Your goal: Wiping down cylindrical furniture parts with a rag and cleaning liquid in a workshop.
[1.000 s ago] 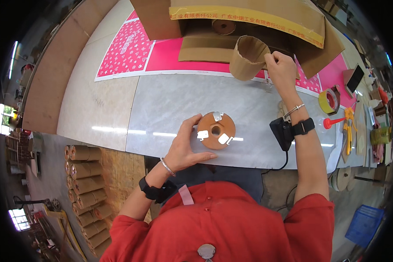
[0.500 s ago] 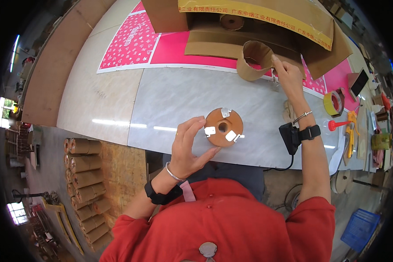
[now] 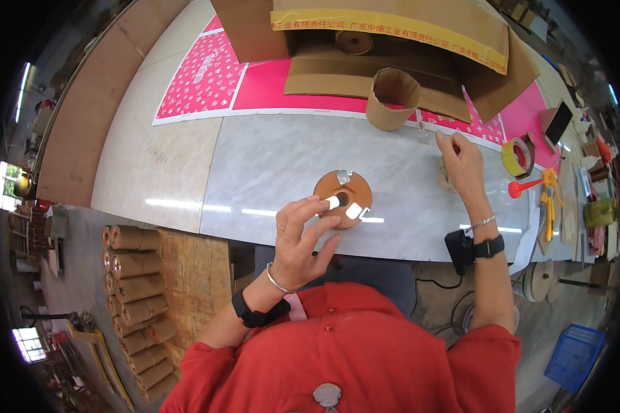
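Note:
On the grey tabletop in front of me lies a round orange-brown roll (image 3: 352, 186) with a dark centre hole and shiny white tabs on its face. My left hand (image 3: 304, 237) is at its left edge, fingers apart, with the fingertips over the roll next to a white tab (image 3: 333, 202). Farther right, my right hand (image 3: 463, 164) has thumb and forefinger pinched together; a thin clear scrap shows by their tips, but what they hold is not plain. Just beyond it stands an open brown cardboard tube (image 3: 387, 113), apart from the fingers.
A large open cardboard box (image 3: 393, 51) with a brown roll (image 3: 355, 43) inside stands at the back on pink printed sheets (image 3: 269, 86). To the right are a tape roll (image 3: 514, 157), a red-nozzled bottle (image 3: 523, 187), yellow-handled cutters (image 3: 547, 199) and a phone (image 3: 562, 124). Wrapped rolls (image 3: 136, 265) are stacked at lower left.
My right hand has come away from the cardboard tube's rim toward me, fingertips pinched. My left fingers have moved from beside the brown roll onto its left part.

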Demonstrator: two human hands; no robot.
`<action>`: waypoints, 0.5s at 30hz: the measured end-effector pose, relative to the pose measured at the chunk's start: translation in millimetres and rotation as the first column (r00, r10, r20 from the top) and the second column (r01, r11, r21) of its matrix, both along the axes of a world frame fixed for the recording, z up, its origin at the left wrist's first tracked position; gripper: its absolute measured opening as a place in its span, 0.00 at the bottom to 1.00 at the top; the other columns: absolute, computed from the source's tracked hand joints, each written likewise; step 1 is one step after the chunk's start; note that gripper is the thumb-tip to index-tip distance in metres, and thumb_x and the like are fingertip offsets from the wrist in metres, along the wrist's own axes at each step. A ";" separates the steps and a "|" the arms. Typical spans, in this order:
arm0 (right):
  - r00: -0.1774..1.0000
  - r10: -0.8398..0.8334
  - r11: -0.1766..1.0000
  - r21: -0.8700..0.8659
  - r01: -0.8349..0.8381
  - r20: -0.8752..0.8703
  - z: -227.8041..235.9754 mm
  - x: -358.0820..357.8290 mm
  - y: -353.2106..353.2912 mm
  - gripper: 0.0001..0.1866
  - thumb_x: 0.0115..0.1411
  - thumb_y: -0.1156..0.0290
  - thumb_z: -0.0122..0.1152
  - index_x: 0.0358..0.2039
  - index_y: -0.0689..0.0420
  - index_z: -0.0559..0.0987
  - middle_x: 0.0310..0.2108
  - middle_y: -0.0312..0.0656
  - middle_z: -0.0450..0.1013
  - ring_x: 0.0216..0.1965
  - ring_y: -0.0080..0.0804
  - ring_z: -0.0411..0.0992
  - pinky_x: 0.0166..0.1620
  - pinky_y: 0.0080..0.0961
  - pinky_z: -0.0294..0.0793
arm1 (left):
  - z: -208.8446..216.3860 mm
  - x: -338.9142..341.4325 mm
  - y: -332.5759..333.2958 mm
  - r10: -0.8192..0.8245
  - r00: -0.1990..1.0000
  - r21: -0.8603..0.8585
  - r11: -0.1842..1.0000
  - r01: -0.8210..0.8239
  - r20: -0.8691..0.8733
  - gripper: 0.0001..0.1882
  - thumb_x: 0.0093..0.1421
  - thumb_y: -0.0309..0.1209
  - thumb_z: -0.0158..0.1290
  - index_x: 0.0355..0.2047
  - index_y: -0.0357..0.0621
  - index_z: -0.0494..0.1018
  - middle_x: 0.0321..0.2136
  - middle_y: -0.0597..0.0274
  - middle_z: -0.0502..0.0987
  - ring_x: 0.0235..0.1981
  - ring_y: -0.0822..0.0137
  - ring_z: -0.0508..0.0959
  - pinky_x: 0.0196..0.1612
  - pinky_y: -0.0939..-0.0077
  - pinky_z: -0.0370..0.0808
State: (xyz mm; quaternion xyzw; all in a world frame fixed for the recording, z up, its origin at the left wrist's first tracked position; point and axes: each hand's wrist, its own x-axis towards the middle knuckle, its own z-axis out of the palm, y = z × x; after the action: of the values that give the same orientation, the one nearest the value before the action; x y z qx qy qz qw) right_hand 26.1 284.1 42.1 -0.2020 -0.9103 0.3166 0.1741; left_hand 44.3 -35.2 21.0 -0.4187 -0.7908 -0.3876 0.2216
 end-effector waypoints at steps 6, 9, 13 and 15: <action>0.984 0.136 0.959 0.266 -0.102 -0.116 -21.1 45.2 3.9 0.11 0.54 0.66 0.62 0.32 0.59 0.75 0.37 0.47 0.72 0.38 0.41 0.69 0.41 0.34 0.68 | 27.6 -24.2 6.4 -0.038 0.988 -0.047 0.998 0.046 0.152 0.33 0.46 0.41 0.63 0.51 0.42 0.68 0.54 0.50 0.66 0.54 0.49 0.66 0.55 0.59 0.62; 0.971 0.188 0.895 0.433 -0.106 -0.151 -22.8 54.2 4.2 0.14 0.53 0.68 0.61 0.38 0.60 0.75 0.44 0.47 0.70 0.47 0.45 0.66 0.47 0.37 0.66 | 33.4 -42.6 7.8 -0.052 0.991 -0.246 0.966 0.082 0.126 0.38 0.46 0.50 0.62 0.53 0.42 0.66 0.55 0.50 0.64 0.54 0.48 0.65 0.56 0.56 0.59; 0.984 0.128 0.910 0.409 -0.069 -0.120 -31.7 63.1 8.5 0.22 0.52 0.67 0.61 0.47 0.61 0.72 0.51 0.48 0.65 0.52 0.48 0.61 0.53 0.40 0.63 | 34.6 -46.5 6.6 -0.072 0.994 -0.320 0.943 0.094 0.079 0.41 0.44 0.54 0.63 0.53 0.42 0.66 0.56 0.49 0.63 0.55 0.49 0.65 0.56 0.56 0.59; 0.986 0.126 0.916 0.395 -0.073 -0.109 -38.7 67.0 9.8 0.23 0.53 0.67 0.61 0.49 0.60 0.71 0.52 0.49 0.64 0.52 0.49 0.61 0.54 0.40 0.63 | 29.7 -44.8 5.6 -0.077 0.992 -0.283 0.954 0.103 0.100 0.41 0.44 0.53 0.64 0.53 0.42 0.66 0.56 0.49 0.63 0.55 0.49 0.65 0.56 0.57 0.60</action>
State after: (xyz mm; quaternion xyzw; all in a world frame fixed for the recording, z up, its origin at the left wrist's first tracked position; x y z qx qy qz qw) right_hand 93.1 293.9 3.4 -0.0952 -0.9506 0.1503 0.2543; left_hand -0.5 -29.6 50.8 -0.4647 -0.8277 -0.2963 0.1058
